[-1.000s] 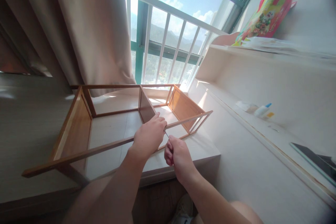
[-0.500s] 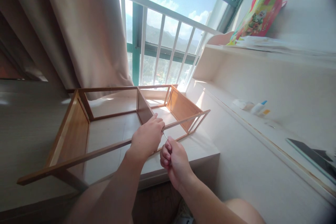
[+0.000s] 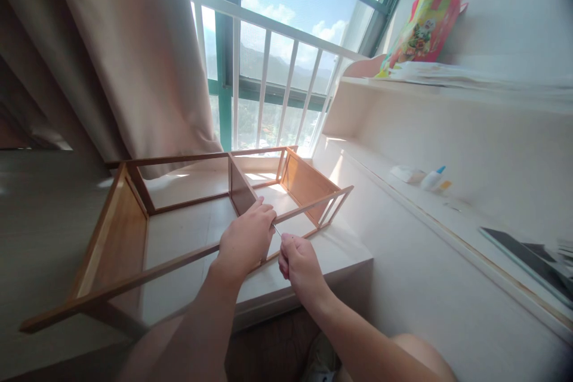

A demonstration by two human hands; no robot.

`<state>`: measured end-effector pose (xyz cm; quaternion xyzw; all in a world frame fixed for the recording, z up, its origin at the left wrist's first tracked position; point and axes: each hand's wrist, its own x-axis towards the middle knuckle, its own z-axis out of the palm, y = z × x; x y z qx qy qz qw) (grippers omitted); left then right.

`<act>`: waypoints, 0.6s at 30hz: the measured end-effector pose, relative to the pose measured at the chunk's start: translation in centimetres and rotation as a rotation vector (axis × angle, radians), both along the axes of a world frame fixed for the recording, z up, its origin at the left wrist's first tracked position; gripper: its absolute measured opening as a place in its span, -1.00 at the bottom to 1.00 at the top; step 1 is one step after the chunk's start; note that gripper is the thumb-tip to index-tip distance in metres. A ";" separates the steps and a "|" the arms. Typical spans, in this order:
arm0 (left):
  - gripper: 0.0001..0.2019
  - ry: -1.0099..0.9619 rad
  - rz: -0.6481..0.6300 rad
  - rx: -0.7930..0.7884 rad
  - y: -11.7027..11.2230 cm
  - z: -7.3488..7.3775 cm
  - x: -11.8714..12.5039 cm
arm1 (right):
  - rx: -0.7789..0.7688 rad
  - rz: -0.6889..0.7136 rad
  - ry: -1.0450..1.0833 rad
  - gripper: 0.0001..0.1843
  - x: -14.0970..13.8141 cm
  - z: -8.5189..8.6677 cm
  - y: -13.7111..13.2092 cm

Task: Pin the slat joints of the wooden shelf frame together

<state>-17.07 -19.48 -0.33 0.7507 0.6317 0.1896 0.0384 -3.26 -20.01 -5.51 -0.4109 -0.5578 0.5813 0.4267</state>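
A brown wooden shelf frame (image 3: 174, 267) lies on its side, with panels at both ends and a middle panel (image 3: 242, 185). My left hand (image 3: 246, 236) is closed over its near rail where the middle panel meets it, fingers pointing away from me. Just to the right, my right hand (image 3: 302, 268) is a closed fist around a tool with a thin metal shaft (image 3: 277, 230). The shaft points up and left to the rail beside my left fingers. Its tip and handle are hidden, so I cannot tell the exact kind.
Under the frame is a pale ledge (image 3: 344, 253) beneath a railed window (image 3: 290, 71). A curtain (image 3: 134, 59) hangs at left. On the right, a desk holds a blue-capped bottle (image 3: 433, 178) and a dark flat device (image 3: 523, 259); a colourful bag (image 3: 421, 30) stands on the shelf above.
The whole view has shifted slightly. My right fist has turned a little around the tool, its fingers now less visible. My left hand keeps its place on the rail.
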 end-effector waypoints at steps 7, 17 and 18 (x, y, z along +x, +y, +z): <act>-0.88 0.012 -0.006 0.003 0.1 0.0 0.1 | 0.138 0.015 -0.196 -0.49 0.6 0.7 0.1; -0.86 0.020 -0.013 0.009 0.0 0.0 -0.1 | 0.212 -0.007 -0.354 -0.50 1.1 0.7 0.2; -0.87 0.019 -0.013 0.010 0.0 0.0 -0.1 | 0.222 -0.010 -0.358 -0.50 1.1 0.6 0.2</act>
